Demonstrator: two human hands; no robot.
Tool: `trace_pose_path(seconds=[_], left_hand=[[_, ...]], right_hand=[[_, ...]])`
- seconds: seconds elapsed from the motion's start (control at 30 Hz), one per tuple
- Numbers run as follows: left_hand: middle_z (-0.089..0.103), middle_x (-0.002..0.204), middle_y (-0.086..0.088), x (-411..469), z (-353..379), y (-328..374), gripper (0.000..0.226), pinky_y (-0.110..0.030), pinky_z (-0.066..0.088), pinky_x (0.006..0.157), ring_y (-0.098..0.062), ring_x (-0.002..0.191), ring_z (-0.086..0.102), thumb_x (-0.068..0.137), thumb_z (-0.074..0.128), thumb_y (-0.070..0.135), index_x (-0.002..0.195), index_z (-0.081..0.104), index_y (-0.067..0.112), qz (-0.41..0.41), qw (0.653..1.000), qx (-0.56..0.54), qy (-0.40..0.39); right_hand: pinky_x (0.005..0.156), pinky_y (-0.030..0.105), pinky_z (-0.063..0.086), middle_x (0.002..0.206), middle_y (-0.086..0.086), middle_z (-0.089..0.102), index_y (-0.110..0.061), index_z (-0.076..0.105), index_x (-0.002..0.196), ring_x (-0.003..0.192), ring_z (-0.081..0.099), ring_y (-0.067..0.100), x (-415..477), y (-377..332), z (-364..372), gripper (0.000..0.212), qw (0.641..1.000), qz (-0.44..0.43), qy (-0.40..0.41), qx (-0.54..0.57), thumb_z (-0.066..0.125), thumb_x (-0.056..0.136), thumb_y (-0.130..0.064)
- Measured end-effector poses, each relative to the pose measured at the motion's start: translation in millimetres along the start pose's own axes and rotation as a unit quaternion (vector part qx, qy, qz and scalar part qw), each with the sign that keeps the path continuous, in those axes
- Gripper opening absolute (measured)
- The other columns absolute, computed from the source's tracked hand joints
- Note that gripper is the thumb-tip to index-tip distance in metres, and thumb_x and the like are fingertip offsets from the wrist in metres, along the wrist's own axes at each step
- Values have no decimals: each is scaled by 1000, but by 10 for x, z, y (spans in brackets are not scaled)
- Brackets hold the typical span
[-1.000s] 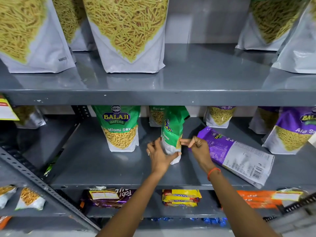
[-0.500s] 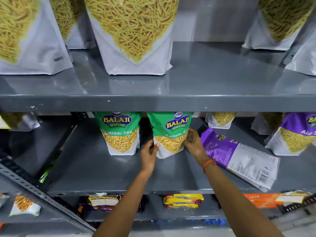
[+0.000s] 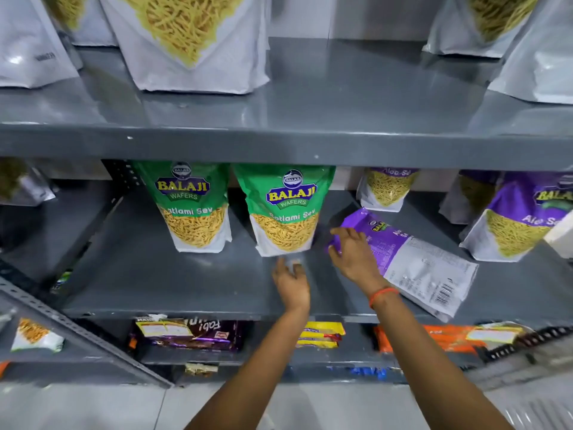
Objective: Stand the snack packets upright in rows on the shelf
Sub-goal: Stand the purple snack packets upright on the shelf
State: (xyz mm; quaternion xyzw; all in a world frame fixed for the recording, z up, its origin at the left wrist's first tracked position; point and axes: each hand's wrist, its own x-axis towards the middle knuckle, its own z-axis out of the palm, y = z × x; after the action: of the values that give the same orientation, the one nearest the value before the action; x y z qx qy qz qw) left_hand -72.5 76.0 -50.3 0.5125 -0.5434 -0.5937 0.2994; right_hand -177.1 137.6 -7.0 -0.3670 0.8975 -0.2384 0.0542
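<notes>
Middle shelf [image 3: 173, 283]. Right hand [image 3: 352, 254], fingers curled over the near corner of the purple Aloo Sev packet [image 3: 406, 259] lying flat (a grip apparently forming, not yet closed). Left hand [image 3: 291, 280], fingers loosely spread, empty, just below the green Ratlami Sev packet [image 3: 286, 212], which stands upright. Step in hand: starting on the flat packet. Next: lift, rotate base-down, stand it right of the green one.

The two upright green packets [image 3: 192, 209] [image 3: 286, 212] each read "BALAJI WAFERS" and "Ratlami Sev". Right of them, the flat-lying purple packet [image 3: 400, 252] shows "BALAJI" and a barcode; the upright purple packet [image 3: 524, 218] further right reads "Alo Se".
</notes>
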Motion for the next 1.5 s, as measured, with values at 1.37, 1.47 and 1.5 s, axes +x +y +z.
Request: trace_pose_path(seconds=[1.37, 1.47, 1.5], left_hand=[[59, 112, -18, -1116, 1607, 34, 24, -46, 52, 89, -29, 100, 59, 85, 60, 7, 108, 58, 1, 253, 953, 102, -132], [58, 121, -15, -1101, 1646, 73, 42, -40, 47, 99, -27, 113, 54, 80, 68, 12, 118, 52, 1, 232, 954, 101, -158], [58, 123, -14, -1065, 1641, 96, 49, -39, 45, 101, -26, 115, 54, 77, 72, 13, 119, 51, 1, 231, 954, 103, -161]], right_hand=[[68, 12, 42, 74, 1, 56, -7, 52, 78, 60, 51, -8, 205, 2104, -830, 38, 888, 97, 146, 426, 33, 75, 26], [63, 15, 39, 72, 5, 52, -6, 50, 73, 58, 46, -2, 99, 2082, -814, 38, 880, 102, 166, 434, 32, 73, 27], [61, 12, 39, 71, 5, 52, -6, 50, 73, 59, 45, 1, 53, 2065, -803, 37, 876, 102, 181, 435, 33, 74, 26]])
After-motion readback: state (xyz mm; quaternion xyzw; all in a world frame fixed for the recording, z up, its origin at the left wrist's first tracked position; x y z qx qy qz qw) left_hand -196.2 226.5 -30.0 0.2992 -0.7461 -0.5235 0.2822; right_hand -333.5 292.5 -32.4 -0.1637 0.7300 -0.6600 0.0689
